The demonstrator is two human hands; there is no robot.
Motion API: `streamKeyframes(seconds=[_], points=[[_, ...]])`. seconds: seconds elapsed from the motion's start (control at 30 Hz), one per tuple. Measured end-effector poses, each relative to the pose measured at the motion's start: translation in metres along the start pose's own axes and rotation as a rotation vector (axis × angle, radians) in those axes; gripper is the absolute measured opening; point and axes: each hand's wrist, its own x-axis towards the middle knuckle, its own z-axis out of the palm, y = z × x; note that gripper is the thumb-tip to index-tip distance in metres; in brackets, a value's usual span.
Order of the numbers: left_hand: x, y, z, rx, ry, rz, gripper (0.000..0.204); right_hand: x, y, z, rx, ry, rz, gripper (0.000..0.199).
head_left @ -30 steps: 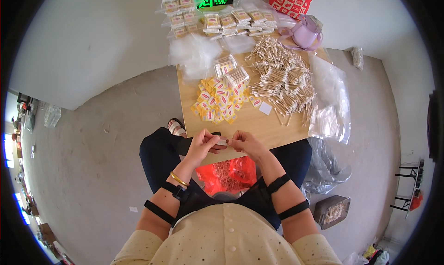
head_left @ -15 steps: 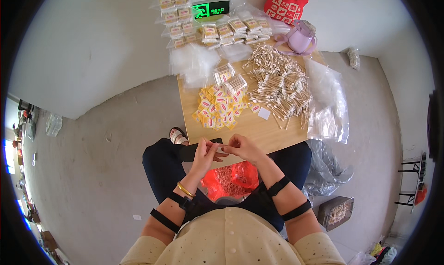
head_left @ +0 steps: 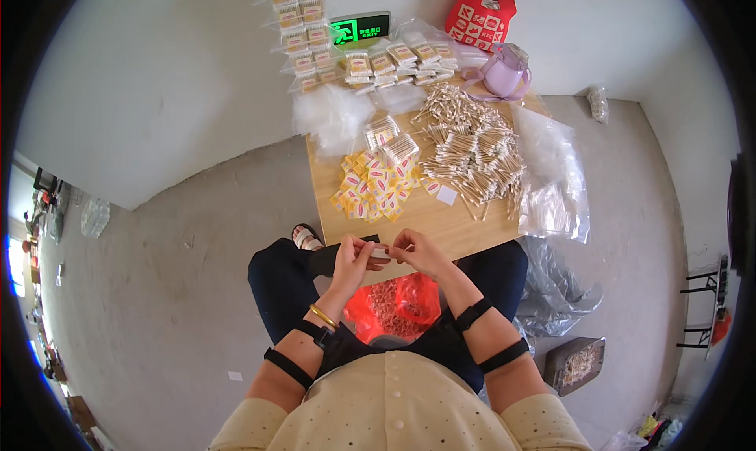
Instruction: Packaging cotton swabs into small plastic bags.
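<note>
At the table's front edge my left hand (head_left: 352,262) is closed on a small pale packet (head_left: 379,252); its contents are too small to make out. The fingertips of my right hand (head_left: 417,252) pinch the packet's right end. Beyond my hands lies a heap of yellow and white printed cards (head_left: 374,189). Right of it spreads a large pile of cotton swabs (head_left: 475,155). Two filled packs of cotton swabs (head_left: 398,147) rest just behind the cards, and a white card (head_left: 446,195) lies between the two piles.
Stacked swab packs (head_left: 402,57) stand at the back of the wooden table (head_left: 346,226), beside clear empty bags (head_left: 331,116). A lilac bottle (head_left: 504,73) and a red bag (head_left: 480,18) are back right. Below my hands sits a red bag of swabs (head_left: 386,305); a grey bin (head_left: 575,366) stands right.
The view has shifted slightly. My hands stay together at the table edge, and the pale packet between my fingers shows a little more.
</note>
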Motion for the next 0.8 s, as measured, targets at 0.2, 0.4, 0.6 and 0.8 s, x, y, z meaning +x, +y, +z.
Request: streamKeyframes(seconds=[0.2,0.4,0.6,0.8], points=[[-0.013,0.016,-0.001,-0.140,0.041,-0.051,0.022,-0.007,-0.017,0.004,-0.155,0.048,-0.067,0.018],[-0.038,0.052,-0.006,0.424,-0.009,0.156,0.048,-0.016,-0.059,0.009,-0.031,-0.014,-0.099,0.011],[-0.041,0.077,-0.003,0.495,-0.044,0.412,0.024,-0.026,-0.087,0.007,0.187,-0.135,-0.058,0.011],[-0.051,0.103,0.005,0.145,-0.169,0.128,0.019,-0.043,-0.117,0.006,-0.015,-0.116,-0.131,0.011]])
